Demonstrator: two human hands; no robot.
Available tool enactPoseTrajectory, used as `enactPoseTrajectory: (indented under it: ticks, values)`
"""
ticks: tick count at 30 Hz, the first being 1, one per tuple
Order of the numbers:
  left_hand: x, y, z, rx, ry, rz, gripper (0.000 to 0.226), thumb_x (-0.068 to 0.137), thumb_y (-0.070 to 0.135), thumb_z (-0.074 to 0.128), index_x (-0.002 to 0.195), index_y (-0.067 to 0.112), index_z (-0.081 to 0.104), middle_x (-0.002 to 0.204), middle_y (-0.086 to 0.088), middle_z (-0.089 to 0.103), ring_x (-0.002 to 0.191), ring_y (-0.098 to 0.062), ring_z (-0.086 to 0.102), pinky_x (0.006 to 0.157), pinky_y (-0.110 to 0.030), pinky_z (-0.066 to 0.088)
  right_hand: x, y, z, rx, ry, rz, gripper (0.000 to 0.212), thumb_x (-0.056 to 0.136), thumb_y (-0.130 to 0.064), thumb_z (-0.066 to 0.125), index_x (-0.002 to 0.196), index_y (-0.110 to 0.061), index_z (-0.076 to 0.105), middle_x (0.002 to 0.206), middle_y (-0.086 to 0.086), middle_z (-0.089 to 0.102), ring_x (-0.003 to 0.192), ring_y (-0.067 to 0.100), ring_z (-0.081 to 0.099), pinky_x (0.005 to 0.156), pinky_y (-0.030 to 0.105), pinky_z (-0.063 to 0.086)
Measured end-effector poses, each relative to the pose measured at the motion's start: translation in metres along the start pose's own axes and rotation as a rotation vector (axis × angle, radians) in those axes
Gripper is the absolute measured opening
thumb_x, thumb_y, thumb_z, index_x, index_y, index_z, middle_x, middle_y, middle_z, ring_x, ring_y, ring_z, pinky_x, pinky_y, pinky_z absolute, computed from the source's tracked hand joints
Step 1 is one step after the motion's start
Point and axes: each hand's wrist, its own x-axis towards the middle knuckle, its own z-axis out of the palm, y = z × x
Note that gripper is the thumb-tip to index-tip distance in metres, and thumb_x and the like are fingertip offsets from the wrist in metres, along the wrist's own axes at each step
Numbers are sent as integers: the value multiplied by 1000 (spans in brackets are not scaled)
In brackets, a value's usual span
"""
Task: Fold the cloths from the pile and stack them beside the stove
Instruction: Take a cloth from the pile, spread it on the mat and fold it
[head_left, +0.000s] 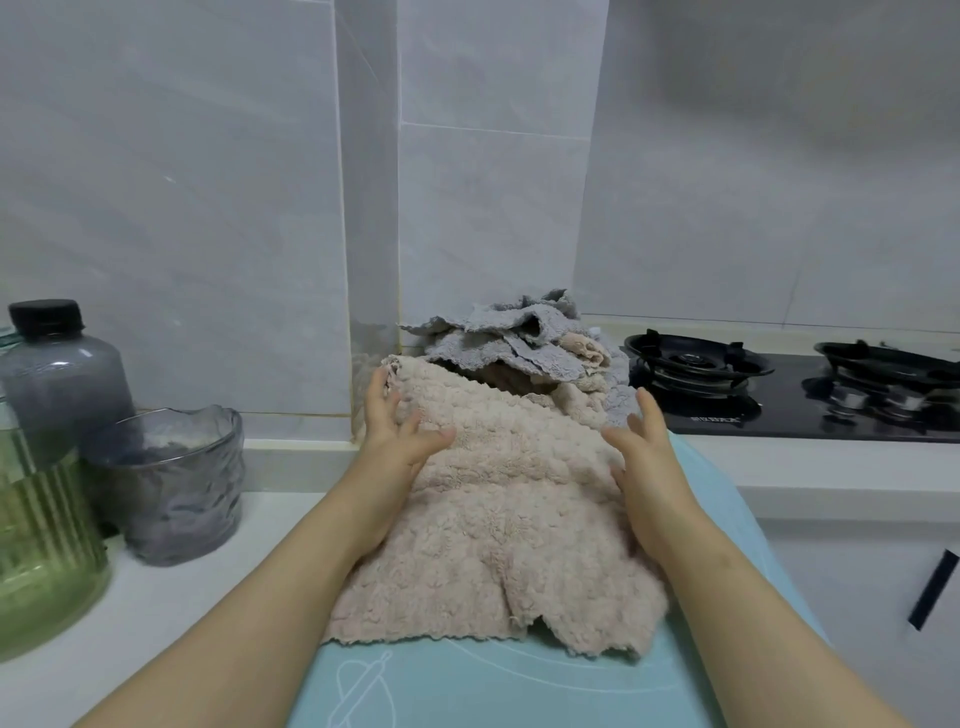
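Pink cloth (498, 499) spread between left hand (400, 431) and right hand (644, 457), both flat on it, fingers splayed; pile (519, 343) just ahead of them, stove (696, 374) beyond right hand, glass cup (176, 478) outside left hand

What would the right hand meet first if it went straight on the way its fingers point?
The right hand points forward, fingers spread. Straight on, it would probably first meet the grey right edge of the pile, just left of the stove, though depth is unclear.
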Motion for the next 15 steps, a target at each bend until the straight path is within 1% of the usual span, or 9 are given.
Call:
enactPoseTrajectory:
  ticks: [1, 3, 5, 6, 8, 10, 12, 13, 15]
  values:
    - [-1, 0, -1, 106, -6, 11, 75, 86, -3, 57, 137, 42, 25, 148, 4, 22, 138, -14, 26, 112, -36, 30, -2, 0, -1, -43, 13, -20, 57, 95, -13, 46, 144, -35, 28, 149, -2, 31, 134, 18, 34, 111, 39, 29]
    - [-4, -1, -4, 388, -11, 73, 44, 85, 4, 62, 111, 38, 50, 132, 3, 41, 128, -15, 42, 105, -33, 37, -10, -2, -1, -134, 31, -76, 37, 93, -14, 51, 128, -28, 47, 129, -1, 49, 111, 14, 51, 97, 34, 40]
    - [-10, 0, -7, 664, -47, 158, 28, 85, 6, 63, 88, 33, 57, 111, 2, 55, 105, -18, 57, 92, -29, 45, -21, -4, 3, -228, 37, -141, 13, 89, -14, 56, 98, -23, 59, 99, 0, 61, 82, 12, 58, 80, 35, 47]
    - [-16, 2, -7, 804, -87, 207, 27, 84, 7, 62, 81, 33, 58, 101, 4, 58, 94, -14, 59, 85, -26, 46, -27, -7, 5, -293, 32, -182, 10, 88, -14, 57, 86, -23, 60, 85, 0, 62, 74, 14, 58, 75, 36, 48]
    - [-32, 7, -8, 979, -148, 281, 29, 84, 8, 62, 74, 35, 58, 89, 10, 60, 81, -2, 56, 74, -15, 42, -43, -10, 6, -481, -18, -258, 15, 87, -16, 55, 75, -24, 58, 68, -4, 59, 68, 15, 56, 66, 32, 45]
    - [-50, 12, -14, 993, -187, 274, 27, 84, 11, 63, 74, 36, 58, 84, 13, 62, 79, 2, 55, 69, -8, 39, -66, -9, 2, -713, -120, -334, 16, 89, -22, 53, 74, -26, 56, 66, -9, 57, 67, 10, 53, 65, 29, 42]
    - [-68, 12, -29, 1034, -224, 268, 25, 83, 17, 65, 73, 39, 58, 83, 16, 63, 85, 3, 54, 72, -12, 40, -88, -3, -6, -859, -244, -374, 16, 89, -29, 53, 73, -27, 56, 70, -9, 60, 72, 7, 54, 71, 28, 45]
    - [-76, 12, -38, 1078, -257, 271, 19, 82, 26, 65, 72, 41, 58, 84, 17, 63, 87, 3, 53, 75, -15, 41, -99, 0, -11, -878, -309, -367, 17, 88, -33, 54, 72, -27, 57, 70, -9, 61, 73, 7, 55, 75, 30, 47]
    - [-89, 15, -58, 1177, -342, 262, 7, 71, 55, 60, 74, 50, 57, 89, 23, 63, 92, 6, 51, 82, -18, 40, -112, 0, -22, -880, -418, -319, 14, 85, -41, 58, 76, -31, 61, 76, -11, 62, 78, 3, 55, 82, 28, 46]
